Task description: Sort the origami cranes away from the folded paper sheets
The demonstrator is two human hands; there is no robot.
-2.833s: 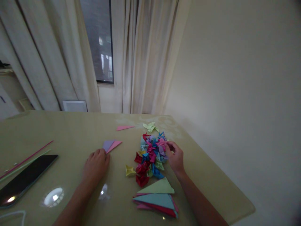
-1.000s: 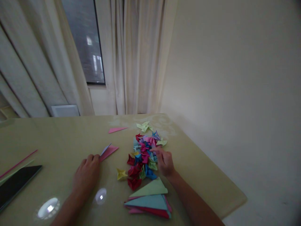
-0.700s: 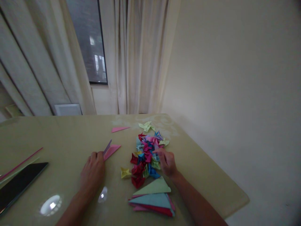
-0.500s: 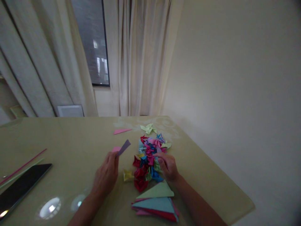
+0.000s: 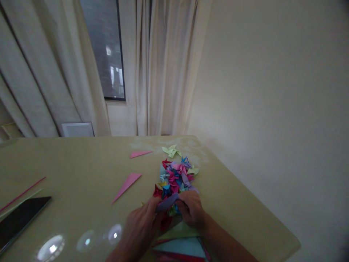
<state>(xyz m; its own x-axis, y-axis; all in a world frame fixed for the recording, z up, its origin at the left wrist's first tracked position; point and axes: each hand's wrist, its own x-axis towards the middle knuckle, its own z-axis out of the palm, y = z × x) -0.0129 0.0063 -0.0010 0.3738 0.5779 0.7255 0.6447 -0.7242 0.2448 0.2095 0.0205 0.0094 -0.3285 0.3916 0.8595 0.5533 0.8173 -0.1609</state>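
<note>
A folded purple paper piece point(image 5: 167, 203) is stretched between my hands. My left hand point(image 5: 143, 222) pinches its left end, and my right hand point(image 5: 192, 209) grips the right end with bent fingers. Just beyond my hands lies a heap of folded paper shapes point(image 5: 174, 177) in red, pink, blue, purple and yellow; my hands cover its near part. Beneath my wrists rests a stack of folded paper triangles point(image 5: 181, 247), light green, light blue and red, partly hidden by my arms.
Two pink paper triangles point(image 5: 127, 186) lie left of the heap, one farther back. A pale green folded pinwheel shape point(image 5: 172, 150) sits behind it. At the left are a black phone or tablet point(image 5: 23, 220) and a thin pink stick point(image 5: 23, 194). A wall point(image 5: 259, 127) borders the table's right.
My left hand has moved right and nearer with the purple paper. My right hand has come down from the heap to take its other end. The nearer pink triangle is now uncovered.
</note>
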